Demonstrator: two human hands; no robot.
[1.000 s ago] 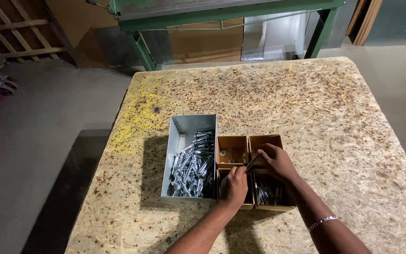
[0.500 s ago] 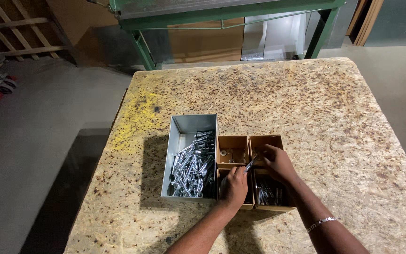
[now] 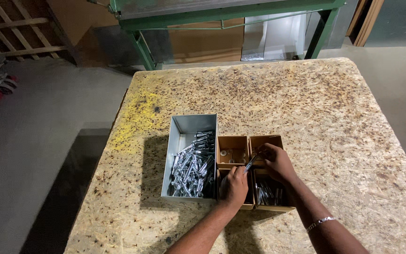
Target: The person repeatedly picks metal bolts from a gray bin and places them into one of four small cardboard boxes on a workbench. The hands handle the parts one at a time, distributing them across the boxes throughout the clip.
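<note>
Bolt (image 3: 250, 163): slim, silvery metal, held tilted over the small cardboard boxes (image 3: 233, 151).
Right hand (image 3: 276, 161): fingers pinched on the bolt's upper end.
Left hand (image 3: 233, 186): fingers closed on its lower end.
Table (image 3: 306, 103): speckled chipboard.

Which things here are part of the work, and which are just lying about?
In use: left hand, right hand, small metal piece held between them, four small cardboard boxes, grey metal tray of silvery hardware.

Lying about: green metal frame, wooden pallet, cardboard sheets.
</note>
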